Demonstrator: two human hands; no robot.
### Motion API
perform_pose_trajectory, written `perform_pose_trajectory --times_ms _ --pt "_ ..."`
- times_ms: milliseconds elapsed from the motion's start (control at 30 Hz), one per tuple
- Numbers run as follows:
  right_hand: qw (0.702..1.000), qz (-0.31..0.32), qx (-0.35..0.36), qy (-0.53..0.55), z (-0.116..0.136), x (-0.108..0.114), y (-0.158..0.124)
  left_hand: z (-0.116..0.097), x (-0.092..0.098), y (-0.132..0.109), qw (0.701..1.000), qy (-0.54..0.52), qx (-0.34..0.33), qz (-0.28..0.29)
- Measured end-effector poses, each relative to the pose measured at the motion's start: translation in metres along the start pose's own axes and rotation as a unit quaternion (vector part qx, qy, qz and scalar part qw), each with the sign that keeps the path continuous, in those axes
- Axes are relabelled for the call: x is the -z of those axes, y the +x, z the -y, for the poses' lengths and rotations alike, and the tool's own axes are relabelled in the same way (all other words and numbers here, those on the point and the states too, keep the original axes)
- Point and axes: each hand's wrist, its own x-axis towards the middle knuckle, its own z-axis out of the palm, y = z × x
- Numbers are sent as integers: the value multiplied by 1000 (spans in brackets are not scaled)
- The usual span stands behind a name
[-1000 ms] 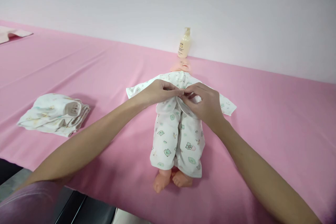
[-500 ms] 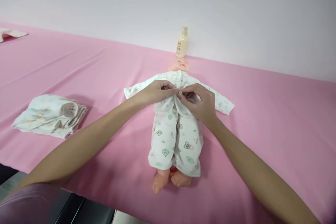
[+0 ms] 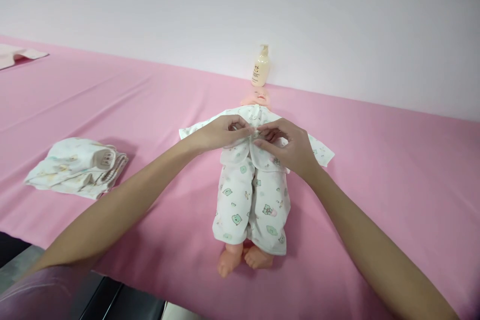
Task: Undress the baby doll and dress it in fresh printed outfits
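A baby doll [image 3: 229,259] lies on its back in a white long-sleeved jacket [image 3: 236,154] and white trousers [image 3: 234,200] printed with green animals. My left hand [image 3: 228,131] is closed at the middle of the jacket front, its thumb and forefinger pinching the cloth edge. On the other side of the front opening, my right hand [image 3: 287,142] has its thumb and forefinger apart, close to a small pale button [image 3: 256,134]. Below the hands the jacket's two front flaps part slightly. Both hands cover much of the doll's chest.
A cream pump bottle [image 3: 261,67] stands behind the doll's head, near the white wall [image 3: 150,10]. Folded printed clothes [image 3: 77,166] lie on the pink cloth [image 3: 165,245] at left. A pale pink cloth piece [image 3: 22,54] lies at the far left.
My right thumb and forefinger have spread apart from the button. My left hand stays at the jacket front. The whole view has shifted slightly.
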Motion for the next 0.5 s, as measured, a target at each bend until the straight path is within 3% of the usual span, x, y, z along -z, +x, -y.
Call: perform_pose_trajectory --times_ms 100,200,367,500 --pt "998 -2 -60 2 13 3 9 3 2 9 998 18 -4 -57" --pt "989 23 -115 -89 26 1 31 6 5 26 988 83 -59 -113" --pt "946 125 -193 -230 32 1 72 -1 18 47 986 127 -102 -42" --pt "946 151 -168 -233 25 2 77 -7 24 48 985 125 -113 -25"
